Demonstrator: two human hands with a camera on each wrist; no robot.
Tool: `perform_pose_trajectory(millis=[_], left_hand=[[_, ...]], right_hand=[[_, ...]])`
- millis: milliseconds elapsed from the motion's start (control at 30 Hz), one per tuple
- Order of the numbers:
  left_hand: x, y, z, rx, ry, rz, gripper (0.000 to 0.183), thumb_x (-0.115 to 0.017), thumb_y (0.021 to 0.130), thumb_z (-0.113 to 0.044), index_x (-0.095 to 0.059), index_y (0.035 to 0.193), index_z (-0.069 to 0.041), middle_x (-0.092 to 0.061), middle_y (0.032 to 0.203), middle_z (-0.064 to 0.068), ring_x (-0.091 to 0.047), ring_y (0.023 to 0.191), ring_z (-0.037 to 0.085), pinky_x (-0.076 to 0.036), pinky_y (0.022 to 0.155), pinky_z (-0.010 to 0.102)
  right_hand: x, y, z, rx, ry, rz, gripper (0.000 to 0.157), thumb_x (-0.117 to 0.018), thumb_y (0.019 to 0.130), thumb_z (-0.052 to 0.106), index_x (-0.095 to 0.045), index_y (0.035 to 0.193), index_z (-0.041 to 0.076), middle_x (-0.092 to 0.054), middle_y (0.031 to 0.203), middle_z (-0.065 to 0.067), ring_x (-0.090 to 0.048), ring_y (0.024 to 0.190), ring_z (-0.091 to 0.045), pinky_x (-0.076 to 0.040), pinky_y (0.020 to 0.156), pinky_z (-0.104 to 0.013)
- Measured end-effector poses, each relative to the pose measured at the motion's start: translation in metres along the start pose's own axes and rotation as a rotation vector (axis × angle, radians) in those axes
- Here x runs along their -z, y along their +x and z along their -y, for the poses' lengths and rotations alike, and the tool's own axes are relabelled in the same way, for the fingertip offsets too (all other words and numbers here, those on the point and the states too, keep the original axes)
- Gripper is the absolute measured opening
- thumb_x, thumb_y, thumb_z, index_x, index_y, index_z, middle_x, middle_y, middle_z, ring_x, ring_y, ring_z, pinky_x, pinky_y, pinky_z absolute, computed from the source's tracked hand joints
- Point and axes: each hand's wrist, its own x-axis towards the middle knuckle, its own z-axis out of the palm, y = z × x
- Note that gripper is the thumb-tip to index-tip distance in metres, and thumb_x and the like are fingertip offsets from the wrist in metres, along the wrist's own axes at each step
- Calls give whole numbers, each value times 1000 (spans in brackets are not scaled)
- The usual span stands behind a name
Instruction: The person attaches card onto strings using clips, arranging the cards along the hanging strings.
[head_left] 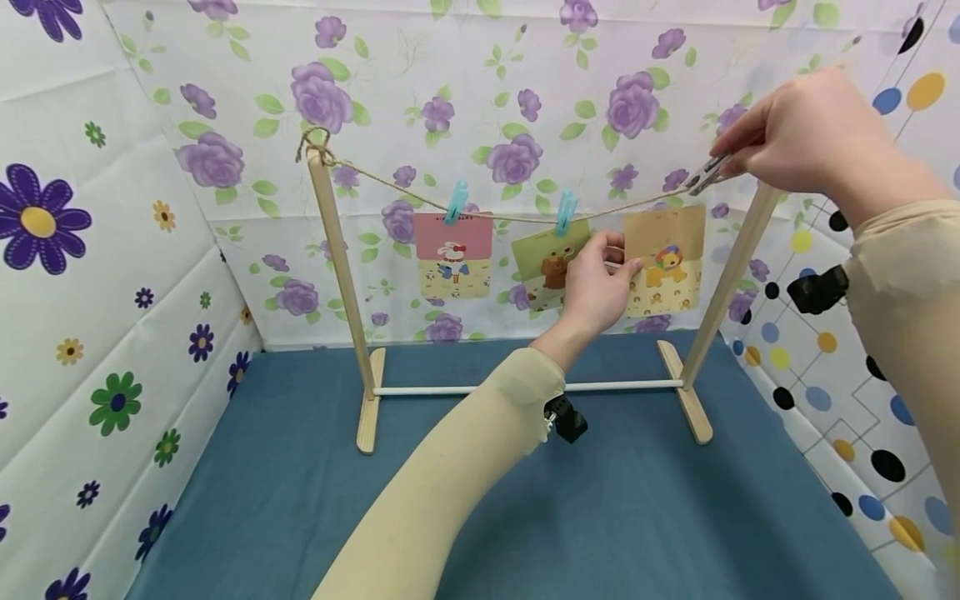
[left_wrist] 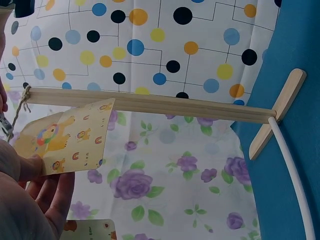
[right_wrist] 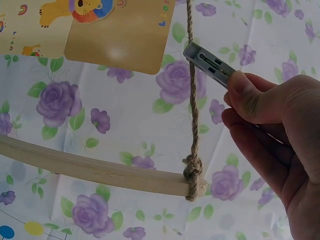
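My left hand (head_left: 592, 287) pinches the left edge of a tan lion card (head_left: 675, 229) between thumb and fingers. The card hangs just under the twine (head_left: 382, 178), toward its right end. Above the card's right corner, my right hand (head_left: 817, 137) pinches a grey clothespin (right_wrist: 212, 65) by its tail. That clothespin's tip meets the twine in the right wrist view, apart from the card's edge. Farther left, two light blue clothespins (head_left: 457, 202) hold a pink bunny card (head_left: 453, 237) and a tilted green bear card (head_left: 534, 258), the latter partly behind my left hand.
A wooden post (head_left: 337, 267) at the left and another post (head_left: 731, 283) at the right carry the twine. Their feet stand on a blue cloth (head_left: 300, 500), joined by a white rod (head_left: 427, 390). Flowered fabric (head_left: 513, 158) hangs close behind.
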Motion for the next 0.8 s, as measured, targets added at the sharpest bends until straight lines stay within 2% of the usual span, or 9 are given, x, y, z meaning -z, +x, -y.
perform_pose_trajectory(millis=[300, 533, 800], left_hand=[[-2, -1, 1, 6, 10, 2, 26, -71, 106, -20, -65, 130, -14, -65, 103, -6, -64, 83, 4, -54, 65, 21], [-3, -2, 2, 11, 13, -3, 26, -71, 106, -20, -65, 131, -13, -66, 104, -5, -65, 85, 4, -54, 65, 21], [-5, -3, 3, 1, 19, 5, 27, -70, 106, -19, -65, 131, -12, -65, 104, -5, -63, 84, 4, -53, 65, 20]], right_hand=[[-1, 2, 3, 15, -22, 29, 15, -76, 101, 13, -84, 109, 3, -79, 104, -20, -56, 93, -31, -47, 62, -35], [-3, 2, 1, 39, -20, 60, 13, -78, 99, 10, -84, 107, 1, -79, 98, -18, -62, 88, -32, -50, 63, -34], [-5, 2, -2, 57, -39, 82, 12, -79, 98, 8, -84, 104, -1, -79, 93, -17, -64, 87, -33, -51, 67, -38]])
